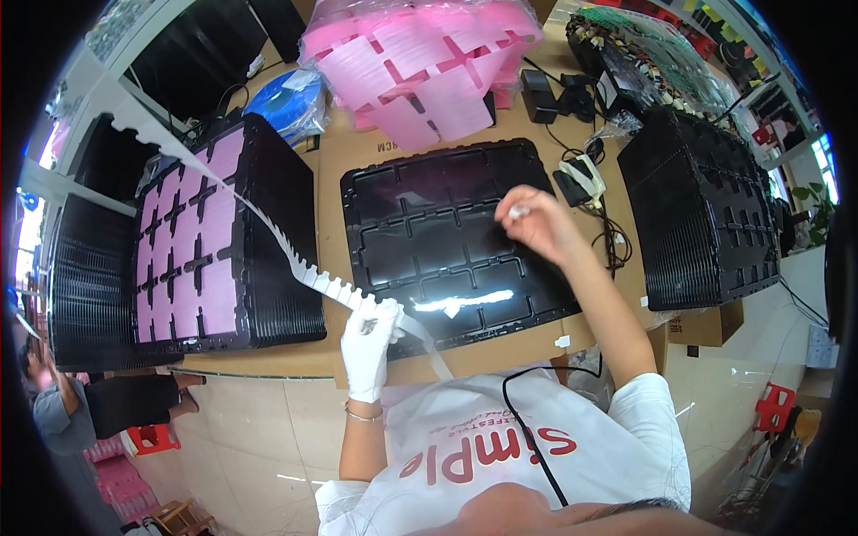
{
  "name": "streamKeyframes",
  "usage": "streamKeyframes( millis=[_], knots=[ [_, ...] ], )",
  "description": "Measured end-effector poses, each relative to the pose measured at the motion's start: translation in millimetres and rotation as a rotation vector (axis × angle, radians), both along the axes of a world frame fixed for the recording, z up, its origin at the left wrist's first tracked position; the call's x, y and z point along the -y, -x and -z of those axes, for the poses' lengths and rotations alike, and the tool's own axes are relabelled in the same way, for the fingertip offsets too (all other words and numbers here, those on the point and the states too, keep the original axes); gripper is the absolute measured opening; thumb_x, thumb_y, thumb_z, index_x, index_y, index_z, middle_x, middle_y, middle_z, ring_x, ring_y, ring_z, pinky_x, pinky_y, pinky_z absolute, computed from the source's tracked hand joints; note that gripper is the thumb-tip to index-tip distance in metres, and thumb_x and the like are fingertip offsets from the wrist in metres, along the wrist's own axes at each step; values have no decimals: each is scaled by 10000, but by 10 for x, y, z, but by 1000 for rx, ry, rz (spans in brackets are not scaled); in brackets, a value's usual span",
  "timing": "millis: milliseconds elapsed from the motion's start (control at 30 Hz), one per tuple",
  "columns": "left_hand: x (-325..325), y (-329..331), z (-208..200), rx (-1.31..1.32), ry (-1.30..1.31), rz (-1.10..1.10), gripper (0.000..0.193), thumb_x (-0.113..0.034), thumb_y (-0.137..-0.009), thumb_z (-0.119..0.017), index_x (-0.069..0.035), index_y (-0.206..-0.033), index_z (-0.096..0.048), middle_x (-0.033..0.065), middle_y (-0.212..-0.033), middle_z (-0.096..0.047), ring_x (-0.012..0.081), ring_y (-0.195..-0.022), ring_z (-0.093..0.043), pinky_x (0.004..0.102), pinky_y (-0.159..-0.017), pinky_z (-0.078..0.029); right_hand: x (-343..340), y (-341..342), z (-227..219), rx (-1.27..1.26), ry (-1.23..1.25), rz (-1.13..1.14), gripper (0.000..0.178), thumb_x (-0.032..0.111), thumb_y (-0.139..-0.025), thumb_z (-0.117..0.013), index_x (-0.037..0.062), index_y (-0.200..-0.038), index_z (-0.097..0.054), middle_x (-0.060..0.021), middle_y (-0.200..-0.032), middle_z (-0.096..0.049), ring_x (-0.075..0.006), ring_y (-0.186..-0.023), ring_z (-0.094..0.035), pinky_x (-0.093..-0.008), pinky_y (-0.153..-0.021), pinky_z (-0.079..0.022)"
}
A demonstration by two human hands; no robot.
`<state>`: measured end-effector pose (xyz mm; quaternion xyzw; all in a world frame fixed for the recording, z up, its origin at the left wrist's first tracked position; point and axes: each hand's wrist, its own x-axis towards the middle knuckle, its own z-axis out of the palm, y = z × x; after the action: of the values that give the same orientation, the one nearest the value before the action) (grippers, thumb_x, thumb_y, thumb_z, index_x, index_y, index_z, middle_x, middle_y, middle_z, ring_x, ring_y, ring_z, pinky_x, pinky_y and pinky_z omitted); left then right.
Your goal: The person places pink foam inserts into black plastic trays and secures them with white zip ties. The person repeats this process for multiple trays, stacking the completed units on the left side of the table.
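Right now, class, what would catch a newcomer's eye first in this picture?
A long white notched strip runs from the upper left down to the gloved left hand, which grips it. The bare right hand pinches a small white piece above the empty black compartment tray at centre. Pink foam sheets are piled behind it.

One fisheye view from the person's head looks steeply down, close over the counter, with the black tray central; edges bend, and floor shows below.

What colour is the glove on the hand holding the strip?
White: the glove on the left hand, head view.
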<state>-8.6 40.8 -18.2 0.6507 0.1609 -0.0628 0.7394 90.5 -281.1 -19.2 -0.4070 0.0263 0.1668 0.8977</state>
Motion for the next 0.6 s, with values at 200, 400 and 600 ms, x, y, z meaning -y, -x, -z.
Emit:
streamKeyframes(
  millis=[200, 400, 600],
  knots=[
    [33, 138, -99, 4, -43, -15, 286, -122, -899, -704, 24, -1133, -630, 68, -938, -693, 88, -689, -612, 215, -609, -470, -896, 765, 123, 684, 1348, -61, 196, 199, -781, -771, 54, -894, -701, -86, -780, -658, -218, -732, -638, -327, -673, -501],
    [62, 196, -12, 23, -5, 51, 301, -111, -903, -697, 24, -1161, -623, 73, -971, -698, 86, -710, -615, 217, -615, -474, -854, 880, 267, 653, 1385, -81, 168, 176, -799, -735, 41, -813, -636, -99, -774, -647, -286, -716, -639, -379, -650, -503],
    [133, 214, -9, 9, 28, 107, 290, -119, -904, -698, 16, -1154, -638, 64, -970, -696, 74, -720, -613, 203, -621, -463, -881, 984, 117, 556, 1556, 112, 218, 228, -792, -743, 38, -822, -639, -113, -820, -650, -299, -723, -645, -405, -646, -507]
  ],
)
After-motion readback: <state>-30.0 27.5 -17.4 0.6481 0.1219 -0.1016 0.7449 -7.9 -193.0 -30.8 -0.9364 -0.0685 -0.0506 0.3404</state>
